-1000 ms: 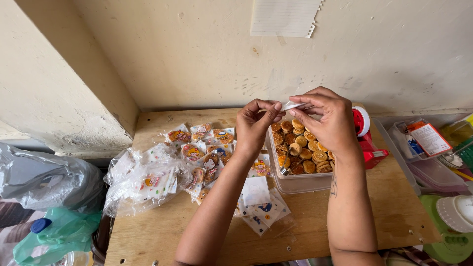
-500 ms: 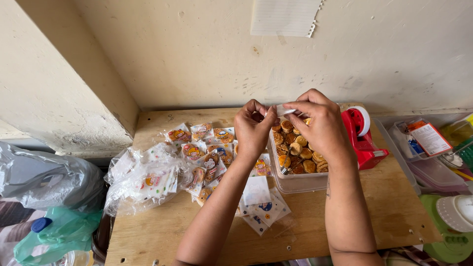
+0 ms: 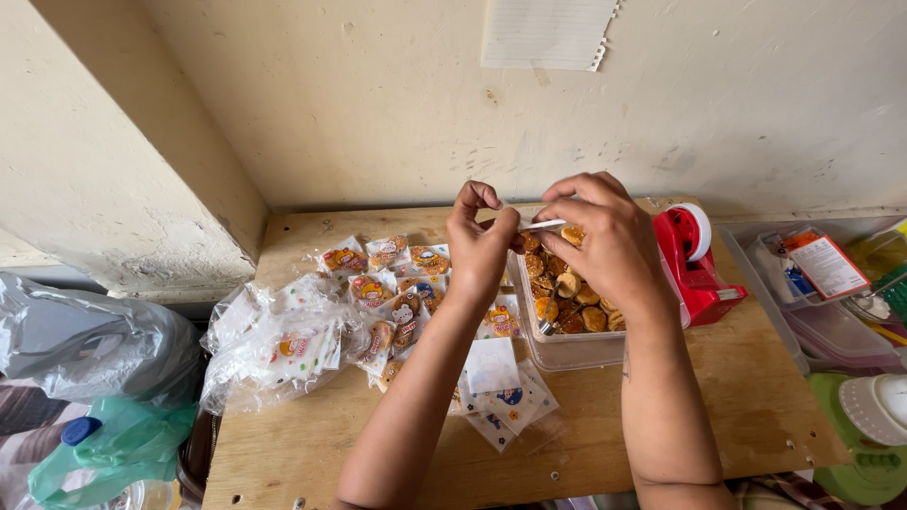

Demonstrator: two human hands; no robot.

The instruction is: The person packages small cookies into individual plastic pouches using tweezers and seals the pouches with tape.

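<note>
1. The wooden table [image 3: 737,397] stands against a pale wall and carries everything here; the clear plastic tub [image 3: 567,351] near its middle serves as landmark.
2. Left of the tub lies a crumpled clear bag [image 3: 274,345] of printed wrappers, well apart from it.
3. The tub itself holds small round golden biscuits [image 3: 578,302], loosely heaped.
4. Between the bag and the tub spreads a pile of filled snack packets [image 3: 397,283], reaching the tub's left wall.
5. Just right of the tub sits a red tape dispenser [image 3: 694,264], partly hidden behind the right wrist.
6. In front of the tub, a few empty printed pouches [image 3: 505,401] lie flat, crossed by the left forearm.
7. Above the tub's far edge, the left hand [image 3: 480,241] and right hand [image 3: 605,236] meet, fingers pinched narrow on a small clear packet [image 3: 537,225] held between them; both hands hide much of it.
</note>
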